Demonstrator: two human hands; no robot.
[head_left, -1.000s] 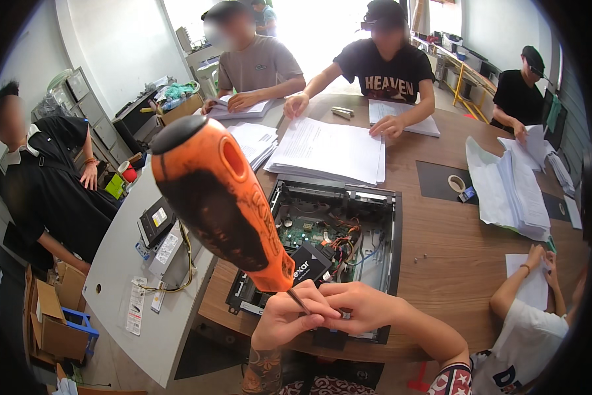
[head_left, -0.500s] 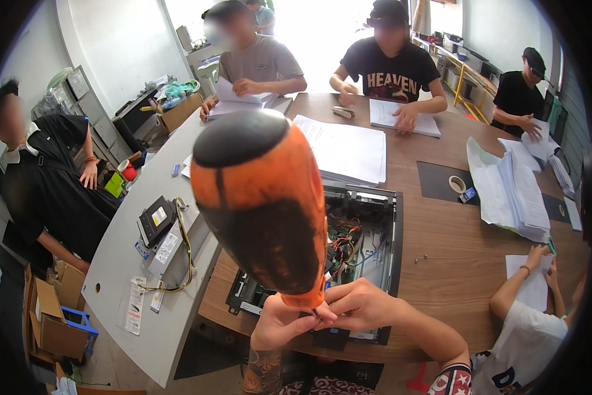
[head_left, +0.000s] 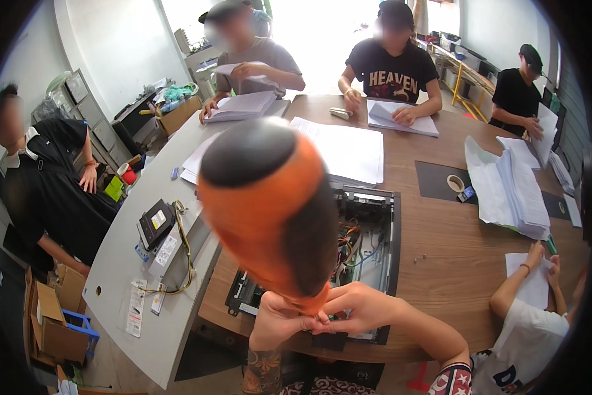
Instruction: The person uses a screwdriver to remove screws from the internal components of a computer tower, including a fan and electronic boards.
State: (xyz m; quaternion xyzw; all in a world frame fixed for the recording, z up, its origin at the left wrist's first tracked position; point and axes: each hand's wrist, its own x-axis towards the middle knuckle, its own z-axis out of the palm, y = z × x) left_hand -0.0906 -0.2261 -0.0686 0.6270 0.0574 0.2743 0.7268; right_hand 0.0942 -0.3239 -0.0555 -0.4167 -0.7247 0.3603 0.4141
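Paper stacks (head_left: 349,151), tape roll (head_left: 455,183), cardboard box (head_left: 57,322).

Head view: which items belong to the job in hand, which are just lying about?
In hand:
- orange-and-black screwdriver, handle toward the camera
- left hand and right hand, both at its lower end
- open computer case beneath

Lying about:
- paper stacks
- tape roll
- removed drive with cables

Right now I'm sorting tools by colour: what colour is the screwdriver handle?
Orange with black grip sections, clearest in the head view.
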